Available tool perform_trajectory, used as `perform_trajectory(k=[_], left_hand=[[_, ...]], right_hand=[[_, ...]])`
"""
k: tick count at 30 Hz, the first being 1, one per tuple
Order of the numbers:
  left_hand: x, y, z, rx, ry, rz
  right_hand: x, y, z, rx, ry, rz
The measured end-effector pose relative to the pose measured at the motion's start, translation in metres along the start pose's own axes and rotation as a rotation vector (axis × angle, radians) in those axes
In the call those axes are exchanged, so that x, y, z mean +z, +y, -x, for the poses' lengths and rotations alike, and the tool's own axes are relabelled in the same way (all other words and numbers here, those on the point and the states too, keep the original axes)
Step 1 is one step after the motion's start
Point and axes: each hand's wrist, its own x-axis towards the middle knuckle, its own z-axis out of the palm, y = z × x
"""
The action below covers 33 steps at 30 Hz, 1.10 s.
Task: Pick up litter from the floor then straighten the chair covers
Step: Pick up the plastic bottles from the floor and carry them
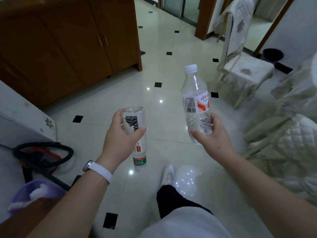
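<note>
Bottles, two, both off the floor point(96, 103). My left hand point(120, 134) wraps a clear bottle point(137, 138) held upside down, green label low. My right hand point(214, 134) grips the base of a white-capped bottle point(195, 100), cap up, tilted slightly left. Chair point(240, 66) ahead right, its cover point(240, 19) hanging crooked on the backrest.

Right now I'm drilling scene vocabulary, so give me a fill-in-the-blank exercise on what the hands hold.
1. The right hand holds a clear bottle with a ____ cap.
2. The left hand grips a second bottle whose cap end points ____.
3. The left wrist wears a white ____.

Missing words: white; down; watch
</note>
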Motion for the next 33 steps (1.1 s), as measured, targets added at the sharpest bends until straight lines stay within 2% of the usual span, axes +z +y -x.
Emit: perform_trajectory(k=[7,14,26,33], left_hand=[[0.038,0.025,-0.133,-0.021,-0.056,-0.091],[0.101,0.076,-0.254,0.027,-0.139,-0.161],[0.196,0.121,-0.406,0.104,-0.348,-0.134],[0.238,0.138,-0.542,0.140,-0.412,-0.110]], right_hand=[[0.022,0.013,-0.133,0.084,0.006,-0.114],[-0.025,-0.004,-0.267,0.077,0.105,-0.120],[-0.058,0.019,-0.370,0.241,0.284,-0.102],[-0.053,0.016,-0.492,0.300,0.356,-0.071]])
